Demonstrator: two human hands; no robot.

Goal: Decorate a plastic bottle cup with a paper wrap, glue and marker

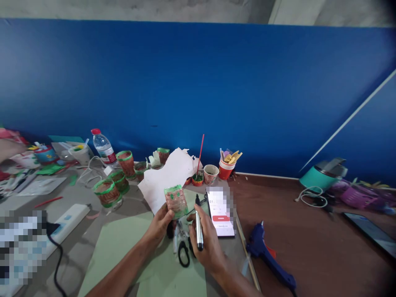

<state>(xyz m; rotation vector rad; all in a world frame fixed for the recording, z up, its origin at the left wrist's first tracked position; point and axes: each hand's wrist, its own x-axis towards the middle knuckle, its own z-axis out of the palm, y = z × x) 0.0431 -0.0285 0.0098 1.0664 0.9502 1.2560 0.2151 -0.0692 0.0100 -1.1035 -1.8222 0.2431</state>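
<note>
My left hand [161, 222] grips a small cup [176, 201] painted brown with green bands, tilted above the pale green sheet [123, 235]. Between the fingers of my right hand [206, 243] is a silver marker [198, 227], its black tip pointing up and away from me. The tip is just right of the cup, apart from it. Below the two hands lie black-handled scissors [183, 255], partly hidden by my right hand. Directly behind the cup is a torn white sheet of paper [168, 171].
Several similar painted cups [107, 193] and a water bottle [104, 147] stand to the left. A lit phone [221, 222] lies beside my right hand. Farther right are a blue glue gun [269, 258] and a teal container [320, 179]. A blue partition [198, 82] closes off the back.
</note>
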